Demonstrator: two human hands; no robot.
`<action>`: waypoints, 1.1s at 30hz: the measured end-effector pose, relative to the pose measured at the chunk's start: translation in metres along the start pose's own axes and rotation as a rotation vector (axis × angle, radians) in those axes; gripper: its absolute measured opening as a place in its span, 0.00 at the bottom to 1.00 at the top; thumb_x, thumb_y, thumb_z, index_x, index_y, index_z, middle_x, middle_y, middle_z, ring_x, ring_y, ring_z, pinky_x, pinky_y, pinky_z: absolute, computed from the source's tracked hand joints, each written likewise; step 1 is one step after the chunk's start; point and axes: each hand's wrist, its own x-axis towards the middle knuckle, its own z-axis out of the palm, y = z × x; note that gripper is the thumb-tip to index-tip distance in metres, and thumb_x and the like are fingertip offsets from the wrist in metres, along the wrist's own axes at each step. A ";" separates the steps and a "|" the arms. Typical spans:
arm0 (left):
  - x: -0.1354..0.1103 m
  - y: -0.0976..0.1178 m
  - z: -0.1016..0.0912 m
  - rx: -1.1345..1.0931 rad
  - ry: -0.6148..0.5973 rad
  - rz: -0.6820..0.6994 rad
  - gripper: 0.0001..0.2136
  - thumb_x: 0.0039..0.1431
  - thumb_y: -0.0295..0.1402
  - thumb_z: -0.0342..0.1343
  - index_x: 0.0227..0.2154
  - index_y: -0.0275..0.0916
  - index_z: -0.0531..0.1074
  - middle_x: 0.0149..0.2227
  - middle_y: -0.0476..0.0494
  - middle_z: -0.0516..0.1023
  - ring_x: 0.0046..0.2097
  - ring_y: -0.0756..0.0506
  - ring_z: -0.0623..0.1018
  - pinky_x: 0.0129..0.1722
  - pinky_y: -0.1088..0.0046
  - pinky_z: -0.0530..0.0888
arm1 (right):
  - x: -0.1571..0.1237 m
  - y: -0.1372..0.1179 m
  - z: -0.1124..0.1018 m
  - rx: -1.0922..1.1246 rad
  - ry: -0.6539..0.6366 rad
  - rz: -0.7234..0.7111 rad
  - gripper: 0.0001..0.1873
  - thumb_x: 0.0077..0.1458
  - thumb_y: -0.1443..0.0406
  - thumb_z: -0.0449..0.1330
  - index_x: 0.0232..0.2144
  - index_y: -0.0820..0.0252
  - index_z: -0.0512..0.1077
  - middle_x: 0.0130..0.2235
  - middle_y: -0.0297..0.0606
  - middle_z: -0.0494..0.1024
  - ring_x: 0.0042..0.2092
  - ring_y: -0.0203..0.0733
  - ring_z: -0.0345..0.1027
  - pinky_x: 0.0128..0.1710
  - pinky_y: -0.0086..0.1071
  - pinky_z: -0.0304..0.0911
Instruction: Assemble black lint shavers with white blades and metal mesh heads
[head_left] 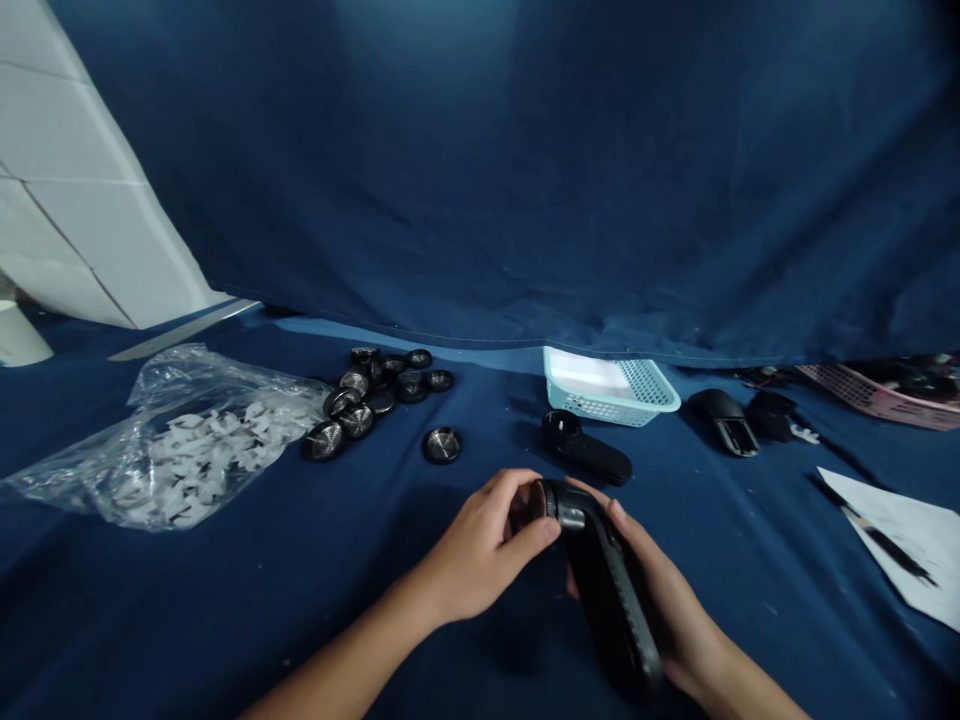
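The person holds a black handheld lint shaver [604, 590] with both hands, low in the middle of the view and over the bench [225, 620]. The left hand [476, 545] grasps the round head of the shaver [559, 503]: its fingers curve over the top of the head, and its thumb [536, 535] lies against the side. The right hand [637, 590] is behind the long body of the shaver, and its fingers [616, 515] come around the edge just below the head. Both hands are closed on this one shaver, from opposite sides, and the body points down toward the person.

A little beyond the hands, a second black shaver [589, 450] lies on the bench, near a light-blue plastic basket [607, 390]. To the left is a group of round metal mesh caps with black rims [356, 420], and one more cap [442, 445] lies a little apart from them. Beside this group is a clear plastic bag [82, 480] with many small white pieces [195, 460] inside. On the right side are two black objects [724, 420], a pink basket [877, 398], and a white paper [907, 530] with a black pen [877, 540] on it. Dark blue cloth [480, 180] covers the bench and hangs behind it.
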 end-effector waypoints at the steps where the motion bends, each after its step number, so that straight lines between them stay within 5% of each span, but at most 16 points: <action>1: 0.001 -0.002 0.000 0.000 0.023 -0.006 0.16 0.65 0.39 0.52 0.53 0.41 0.62 0.47 0.43 0.73 0.44 0.44 0.74 0.43 0.65 0.72 | 0.001 0.001 0.000 0.047 -0.019 0.026 0.29 0.62 0.48 0.53 0.60 0.54 0.64 0.33 0.37 0.82 0.29 0.41 0.74 0.33 0.33 0.67; 6: 0.000 -0.009 0.003 -0.009 0.069 0.052 0.20 0.65 0.36 0.53 0.58 0.42 0.59 0.51 0.41 0.69 0.45 0.45 0.73 0.45 0.65 0.73 | 0.010 0.005 -0.004 0.180 -0.131 0.165 0.27 0.61 0.50 0.54 0.53 0.64 0.69 0.33 0.45 0.83 0.32 0.45 0.77 0.36 0.35 0.67; 12: 0.001 -0.006 0.002 -0.158 0.088 0.013 0.20 0.61 0.34 0.56 0.55 0.42 0.62 0.49 0.42 0.71 0.43 0.46 0.75 0.43 0.67 0.74 | 0.008 0.009 -0.009 0.069 -0.209 0.042 0.33 0.59 0.53 0.60 0.61 0.58 0.58 0.35 0.42 0.82 0.33 0.44 0.76 0.37 0.36 0.66; 17: 0.005 -0.005 0.009 -0.324 0.137 -0.156 0.16 0.61 0.39 0.54 0.51 0.42 0.65 0.45 0.44 0.72 0.31 0.50 0.74 0.27 0.75 0.72 | 0.002 0.012 0.001 -0.002 -0.212 0.014 0.38 0.54 0.54 0.65 0.62 0.58 0.56 0.35 0.41 0.81 0.32 0.41 0.75 0.35 0.35 0.67; 20: 0.005 -0.003 0.017 -0.268 0.243 -0.215 0.16 0.64 0.43 0.50 0.50 0.42 0.66 0.44 0.44 0.74 0.32 0.49 0.75 0.26 0.75 0.71 | -0.001 0.014 0.012 0.000 -0.164 -0.031 0.34 0.53 0.52 0.65 0.58 0.57 0.61 0.37 0.41 0.80 0.30 0.40 0.74 0.33 0.34 0.69; 23: 0.002 -0.001 0.019 -0.031 0.336 -0.137 0.15 0.66 0.43 0.46 0.49 0.43 0.66 0.46 0.43 0.75 0.40 0.44 0.77 0.36 0.70 0.73 | -0.003 0.020 0.019 0.017 -0.105 -0.034 0.37 0.52 0.49 0.65 0.59 0.53 0.60 0.43 0.42 0.78 0.31 0.41 0.75 0.29 0.35 0.69; 27: -0.003 0.000 0.015 0.268 0.280 -0.124 0.14 0.67 0.45 0.41 0.48 0.44 0.63 0.36 0.46 0.78 0.38 0.40 0.79 0.38 0.65 0.70 | -0.005 0.031 0.019 -0.026 -0.132 -0.008 0.46 0.54 0.47 0.62 0.66 0.54 0.45 0.29 0.35 0.78 0.29 0.45 0.75 0.30 0.39 0.69; 33: -0.006 0.000 0.018 0.030 0.303 -0.258 0.14 0.68 0.48 0.38 0.40 0.45 0.60 0.28 0.51 0.73 0.31 0.45 0.77 0.31 0.72 0.71 | -0.007 0.029 0.023 -0.191 -0.156 -0.051 0.55 0.50 0.44 0.64 0.67 0.60 0.40 0.26 0.33 0.77 0.28 0.43 0.74 0.29 0.35 0.66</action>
